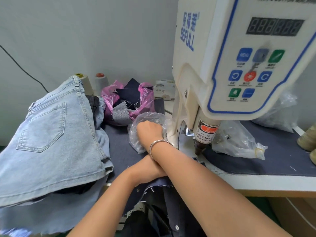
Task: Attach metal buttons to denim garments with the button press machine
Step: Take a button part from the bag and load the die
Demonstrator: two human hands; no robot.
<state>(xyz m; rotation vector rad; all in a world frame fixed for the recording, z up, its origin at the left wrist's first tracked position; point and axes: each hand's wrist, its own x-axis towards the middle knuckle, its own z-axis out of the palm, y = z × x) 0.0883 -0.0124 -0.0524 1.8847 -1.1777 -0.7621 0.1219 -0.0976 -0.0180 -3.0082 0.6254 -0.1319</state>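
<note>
The white button press machine [239, 65] stands at the right, its punch head [206, 134] hanging over the lower die [195, 158]. My right hand [148, 131], with a bangle on its wrist, reaches into a clear plastic bag [136, 144] left of the machine; its fingers are hidden inside the plastic. My left forearm crosses under the right one. My left hand [154, 170] is mostly hidden beneath it and lies on a dark denim garment [153, 190] at the table's front edge. Light blue denim garments [51, 134] are piled at the left.
A pink bag of dark fabric scraps [145, 100] sits behind the clear bag. Two thread cones [100, 82] and a tissue pack [164, 90] stand by the wall. Another clear bag [236, 142] lies right of the punch, a further one [277, 113] behind it.
</note>
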